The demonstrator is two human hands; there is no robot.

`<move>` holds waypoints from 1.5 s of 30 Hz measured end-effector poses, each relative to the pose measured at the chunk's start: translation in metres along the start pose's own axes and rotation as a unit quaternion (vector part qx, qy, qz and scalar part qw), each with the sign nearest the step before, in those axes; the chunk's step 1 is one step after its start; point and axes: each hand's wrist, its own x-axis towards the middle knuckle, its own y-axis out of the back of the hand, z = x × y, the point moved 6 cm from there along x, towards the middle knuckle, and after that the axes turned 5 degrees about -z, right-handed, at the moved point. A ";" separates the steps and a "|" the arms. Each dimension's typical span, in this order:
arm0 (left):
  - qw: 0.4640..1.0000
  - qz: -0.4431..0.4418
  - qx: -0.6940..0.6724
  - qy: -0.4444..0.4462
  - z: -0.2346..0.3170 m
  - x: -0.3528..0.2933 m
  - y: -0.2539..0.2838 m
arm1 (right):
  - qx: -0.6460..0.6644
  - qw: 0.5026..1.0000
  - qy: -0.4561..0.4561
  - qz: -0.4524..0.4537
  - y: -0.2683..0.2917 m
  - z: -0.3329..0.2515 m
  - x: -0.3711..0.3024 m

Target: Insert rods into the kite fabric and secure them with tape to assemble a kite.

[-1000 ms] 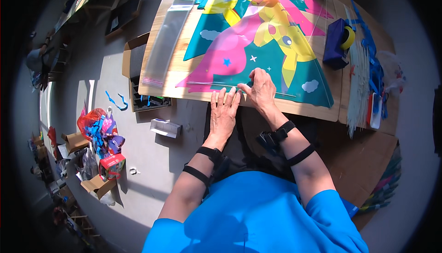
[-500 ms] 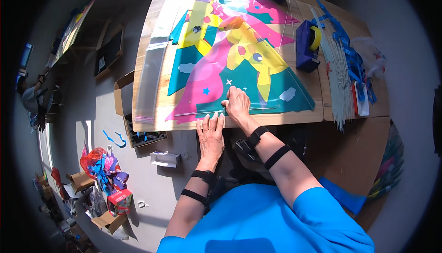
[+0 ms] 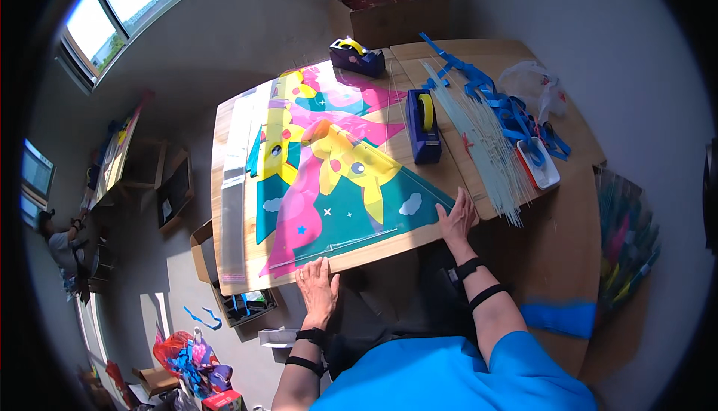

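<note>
A triangular kite sheet (image 3: 389,194) in teal, pink and yellow, with a cartoon figure, lies on the wooden table (image 3: 389,248), over other printed sheets (image 3: 329,86). Along its near edge runs a thin, pale rod (image 3: 333,249). My left hand (image 3: 317,291) rests open at the table's front edge, fingertips by the sheet's near edge, left of the middle. At the sheet's right corner, my right hand (image 3: 457,219) is open with its fingers spread, touching or just over the corner. Neither hand holds anything.
Two dark blue tape dispensers with yellow rolls, one near (image 3: 425,130) and one far (image 3: 357,59), stand on the table. To the right lie thin white rods (image 3: 486,157), blue ribbon (image 3: 516,115) and a white-and-red tray (image 3: 550,175). A clear plastic strip (image 3: 233,209) lies left.
My right hand has left the rod near the middle, moved right to the sheet's corner and opened. My left hand stays near the front edge. The head view has tilted up.
</note>
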 end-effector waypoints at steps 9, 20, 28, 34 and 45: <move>0.603 -0.024 -0.731 0.317 0.024 -0.027 -0.049 | 0.578 0.686 -0.250 -0.365 -0.001 -0.007 -0.037; 0.564 0.032 -0.662 0.493 0.022 -0.021 -0.062 | 0.733 0.484 -0.231 -0.418 0.099 -0.021 -0.139; 0.608 0.126 -0.674 0.400 0.035 -0.024 -0.047 | 0.647 0.587 -0.217 -0.435 0.104 0.009 -0.152; 0.713 0.208 -0.539 0.398 -0.006 -0.009 -0.064 | 0.664 0.563 -0.262 -0.416 0.093 0.025 -0.163; 0.698 0.063 -0.569 0.429 0.017 0.021 -0.046 | 0.685 0.535 -0.299 -0.394 0.101 0.039 -0.172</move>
